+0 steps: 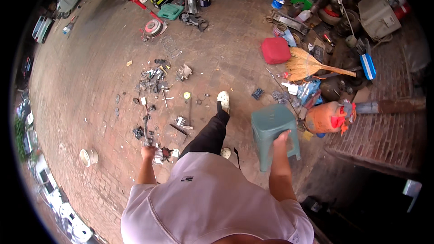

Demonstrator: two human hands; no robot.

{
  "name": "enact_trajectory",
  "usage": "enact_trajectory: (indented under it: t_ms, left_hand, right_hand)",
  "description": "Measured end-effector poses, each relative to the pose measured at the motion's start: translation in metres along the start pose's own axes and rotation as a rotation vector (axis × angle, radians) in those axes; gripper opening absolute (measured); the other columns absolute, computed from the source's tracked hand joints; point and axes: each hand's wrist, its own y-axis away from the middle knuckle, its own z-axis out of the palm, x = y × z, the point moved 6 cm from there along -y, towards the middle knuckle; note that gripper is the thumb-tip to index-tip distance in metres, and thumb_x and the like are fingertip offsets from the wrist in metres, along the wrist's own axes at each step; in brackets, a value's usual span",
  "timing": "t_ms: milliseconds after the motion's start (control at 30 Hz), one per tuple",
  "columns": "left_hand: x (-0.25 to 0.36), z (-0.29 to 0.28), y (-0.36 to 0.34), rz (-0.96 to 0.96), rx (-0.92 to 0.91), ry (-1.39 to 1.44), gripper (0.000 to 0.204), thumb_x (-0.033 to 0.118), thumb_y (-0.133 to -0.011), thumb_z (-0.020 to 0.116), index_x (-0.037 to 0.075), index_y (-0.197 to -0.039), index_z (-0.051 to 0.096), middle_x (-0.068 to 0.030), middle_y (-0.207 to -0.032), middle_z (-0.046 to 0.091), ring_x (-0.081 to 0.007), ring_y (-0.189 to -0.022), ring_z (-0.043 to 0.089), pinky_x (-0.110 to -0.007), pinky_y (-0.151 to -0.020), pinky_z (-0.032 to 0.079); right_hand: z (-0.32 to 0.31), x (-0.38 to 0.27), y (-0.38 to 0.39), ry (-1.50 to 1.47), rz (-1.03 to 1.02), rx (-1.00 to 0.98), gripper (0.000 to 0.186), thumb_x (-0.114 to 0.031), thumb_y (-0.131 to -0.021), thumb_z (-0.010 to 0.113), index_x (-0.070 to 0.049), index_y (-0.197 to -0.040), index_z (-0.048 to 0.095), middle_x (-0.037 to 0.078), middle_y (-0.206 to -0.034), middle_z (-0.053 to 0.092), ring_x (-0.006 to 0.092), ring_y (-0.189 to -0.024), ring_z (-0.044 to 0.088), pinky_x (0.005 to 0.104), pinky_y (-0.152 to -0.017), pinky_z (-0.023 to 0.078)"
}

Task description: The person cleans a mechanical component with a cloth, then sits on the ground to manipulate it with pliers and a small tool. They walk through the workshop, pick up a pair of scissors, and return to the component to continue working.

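My right hand (282,138) is closed on the edge of a green plastic stool (272,116), which stands upright to my right. At my left side, my left hand (148,152) is curled closed. Whatever it may hold is too small to make out. Close to those fingers are a pale and dark red mechanical part (163,154) and a dark metal part (145,129). Farther off, loose tools and small parts (156,79) lie scattered on the brick floor. A silvery metal part (181,122) lies nearer my leg.
An orange gas cylinder (324,117) stands right of the stool. Beyond it are a straw broom (305,64) and a red cushion-like item (275,50). A white bucket (88,157) sits far left. A red floor jack (143,7) and a green case (170,11) lie ahead.
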Motion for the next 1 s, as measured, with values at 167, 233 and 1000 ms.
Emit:
enact_trajectory:
  t_ms: [167, 233, 1000]
  left_hand:
    - [0.019, 0.03, -0.019, -0.147, -0.008, -0.097, 0.025, 0.023, -0.056, 0.075, 0.005, -0.072, 0.07, -0.0087, -0.07, 0.066, -0.0179, -0.063, 0.063, -0.03, -0.064, 0.049]
    - [0.04, 0.034, -0.053, -0.1, 0.008, -0.077, 0.024, 0.022, -0.057, 0.075, 0.004, -0.072, 0.07, -0.0085, -0.07, 0.067, -0.0172, -0.064, 0.063, -0.03, -0.063, 0.049]
    - [0.331, 0.033, 0.012, -0.434, 0.261, 0.347, 0.02, 0.002, -0.07, 0.067, -0.009, -0.086, 0.064, -0.0114, -0.086, 0.064, -0.0161, -0.076, 0.059, -0.028, -0.07, 0.048]
  right_hand:
    - [0.199, -0.061, -0.036, 0.112, -0.043, -0.191, 0.078, -0.06, -0.087, 0.024, 0.0, -0.136, 0.021, 0.011, -0.142, 0.024, 0.0274, -0.128, 0.026, 0.0351, -0.107, 0.016]
    - [0.27, -0.064, -0.064, 0.255, -0.036, -0.17, 0.081, -0.063, -0.086, 0.025, 0.001, -0.136, 0.021, 0.012, -0.142, 0.024, 0.0263, -0.129, 0.025, 0.0356, -0.106, 0.016]
    - [0.808, -0.011, -0.081, 1.043, 0.026, -0.787, 0.084, -0.069, -0.08, 0.026, -0.001, -0.125, 0.044, 0.017, -0.132, 0.04, 0.0285, -0.125, 0.034, 0.0346, -0.1, 0.027]
